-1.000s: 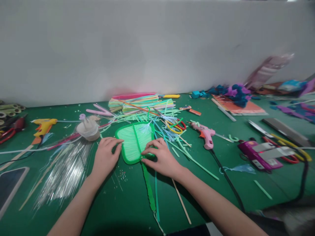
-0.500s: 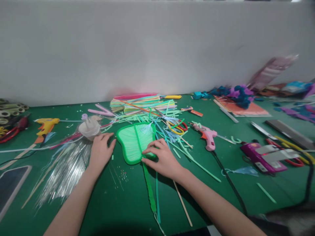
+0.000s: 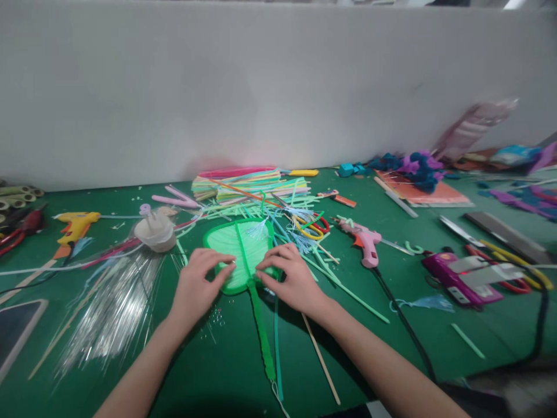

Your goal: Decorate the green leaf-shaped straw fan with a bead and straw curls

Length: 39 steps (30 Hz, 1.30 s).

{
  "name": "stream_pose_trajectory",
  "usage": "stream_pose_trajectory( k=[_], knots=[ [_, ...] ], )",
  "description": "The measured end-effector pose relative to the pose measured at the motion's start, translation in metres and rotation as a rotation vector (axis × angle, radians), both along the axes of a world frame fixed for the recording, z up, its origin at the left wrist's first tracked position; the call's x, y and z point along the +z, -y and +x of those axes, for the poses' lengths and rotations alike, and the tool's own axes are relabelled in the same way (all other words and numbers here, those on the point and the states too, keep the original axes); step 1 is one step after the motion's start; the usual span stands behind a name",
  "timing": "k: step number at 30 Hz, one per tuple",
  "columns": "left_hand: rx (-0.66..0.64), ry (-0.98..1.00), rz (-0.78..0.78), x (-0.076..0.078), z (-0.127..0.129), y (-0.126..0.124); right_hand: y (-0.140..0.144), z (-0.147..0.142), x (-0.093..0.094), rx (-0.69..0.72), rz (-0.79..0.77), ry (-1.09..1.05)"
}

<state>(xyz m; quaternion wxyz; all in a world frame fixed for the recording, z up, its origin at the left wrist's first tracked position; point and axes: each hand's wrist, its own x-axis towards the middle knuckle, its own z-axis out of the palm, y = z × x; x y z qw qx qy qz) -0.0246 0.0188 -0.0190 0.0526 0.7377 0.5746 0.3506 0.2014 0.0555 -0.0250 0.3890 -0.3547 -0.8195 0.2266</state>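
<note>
A bright green leaf-shaped hand fan [image 3: 224,238] lies on the table, its fuzzy green handle [image 3: 262,334] pointing towards me and ending in a white loop. Over the fan's left half is my left hand [image 3: 201,284], thumb and forefinger pinched together; whatever is between them is too small to name. My right hand [image 3: 292,278] rests at the fan's lower right, by the central rib. Its thumb and forefinger are closed near the top of the handle, and what they pinch is hidden. A pale blue tassel [image 3: 257,230] lies across the fan's upper right.
Pipe cleaners [image 3: 248,188] are heaped behind the fan, with scissors [image 3: 311,229] among them. A pink glue gun [image 3: 368,244] lies right, a yellow one [image 3: 76,225] left. A plastic cup [image 3: 155,233], clear strands [image 3: 115,310] and small rings [image 3: 216,317] lie left; a purple box [image 3: 461,281] right.
My left hand has moved right, from beside the fan to over its left half, with its fingertips closer together. My right hand has barely moved, staying near the handle's top.
</note>
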Motion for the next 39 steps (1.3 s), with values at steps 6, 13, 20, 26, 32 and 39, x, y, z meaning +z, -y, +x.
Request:
stream_pose_trajectory(
  k=[6, 13, 20, 26, 32, 39],
  knots=[
    [-0.256, -0.009, -0.036, -0.008, 0.027, 0.008, -0.008, 0.008, 0.0, -0.098, 0.018, -0.046],
    [-0.244, 0.011, -0.098, -0.008, 0.017, 0.005, -0.005, 0.008, 0.002, -0.085, 0.017, -0.023],
    [-0.247, 0.012, -0.182, -0.007, 0.017, 0.005, -0.003, 0.008, 0.002, -0.073, 0.011, -0.014],
    [-0.253, 0.073, -0.225, -0.008, 0.012, 0.003, -0.002, 0.008, 0.003, -0.061, -0.008, -0.003],
    [-0.153, 0.414, -0.35, 0.003, 0.01, 0.007, 0.001, 0.007, 0.008, -0.048, -0.079, -0.075],
    [-0.15, 0.885, -0.532, 0.01, 0.009, 0.017, 0.006, 0.007, 0.013, -0.015, -0.301, -0.185]
  ],
)
